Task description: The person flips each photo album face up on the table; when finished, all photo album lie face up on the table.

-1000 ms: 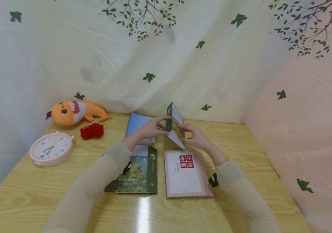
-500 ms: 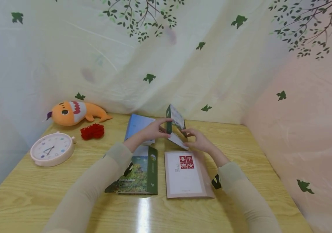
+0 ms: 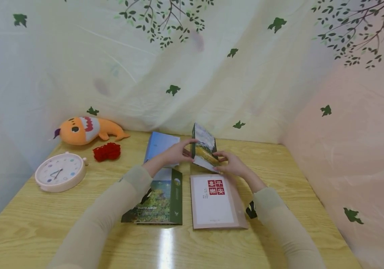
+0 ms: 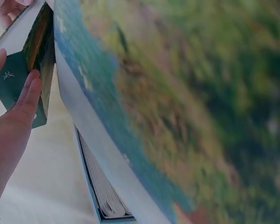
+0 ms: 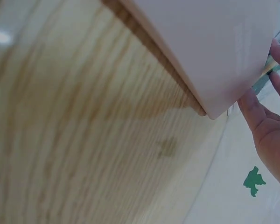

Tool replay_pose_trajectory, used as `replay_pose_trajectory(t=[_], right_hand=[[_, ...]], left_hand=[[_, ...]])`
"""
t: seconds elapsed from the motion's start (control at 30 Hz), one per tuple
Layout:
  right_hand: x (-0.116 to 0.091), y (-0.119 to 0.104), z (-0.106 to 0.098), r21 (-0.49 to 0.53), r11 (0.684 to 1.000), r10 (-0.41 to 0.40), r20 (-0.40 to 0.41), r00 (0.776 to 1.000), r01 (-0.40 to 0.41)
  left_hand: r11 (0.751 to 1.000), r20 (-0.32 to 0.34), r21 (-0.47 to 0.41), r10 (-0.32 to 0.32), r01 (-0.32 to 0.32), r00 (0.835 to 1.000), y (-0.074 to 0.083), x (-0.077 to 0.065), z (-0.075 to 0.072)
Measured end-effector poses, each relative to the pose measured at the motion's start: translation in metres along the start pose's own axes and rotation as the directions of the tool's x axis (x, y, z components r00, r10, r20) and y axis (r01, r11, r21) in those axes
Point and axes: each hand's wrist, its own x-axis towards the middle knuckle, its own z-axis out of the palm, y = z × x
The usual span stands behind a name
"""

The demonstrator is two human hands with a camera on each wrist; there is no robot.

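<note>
A photo album (image 3: 203,139) with a dark green spine and a landscape cover is tilted up above the back middle of the table. My left hand (image 3: 175,152) grips it by the spine, fingers on one side and thumb on the other. At its right edge, my right hand (image 3: 234,165) pinches the cover. In the left wrist view, the green spine (image 4: 11,77) lies between my left fingers. Most of the album is out of sight in the right wrist view, behind a pale pink album.
Below the hands lie another green photo album (image 3: 158,198) and a pale pink album (image 3: 213,209) with red characters. A blue album (image 3: 159,144) lies behind the left arm. Further left are a clock (image 3: 58,172), red yarn (image 3: 107,151) and an orange plush toy (image 3: 77,130).
The held album has turned and its open covers have come closer together, so its landscape cover shows more. My right hand has shifted slightly right and down; my left hand stays at the spine.
</note>
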Motion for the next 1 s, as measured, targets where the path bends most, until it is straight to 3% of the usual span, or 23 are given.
replay_pose_trajectory(t=[0.43,0.63,0.87,1.0], right_hand=[[0.001,0.008,-0.001,-0.067,0.998,0.011,0.010,1.000,-0.010],[-0.001,0.008,-0.003,-0.092,0.996,0.018,0.013,1.000,-0.017],[-0.002,0.010,-0.005,-0.129,0.991,0.044,0.016,0.999,-0.041],[-0.002,0.011,-0.007,-0.146,0.989,0.042,0.014,0.999,-0.039]], left_hand=[[0.999,0.092,0.036,-0.019,0.016,0.996,-0.012,-0.003,0.004],[0.998,0.114,0.051,-0.039,0.033,0.993,-0.011,-0.001,0.007],[0.995,0.136,0.100,-0.020,0.006,0.991,-0.013,0.004,0.010],[0.991,0.148,0.128,-0.046,0.027,0.988,-0.015,0.006,0.011]])
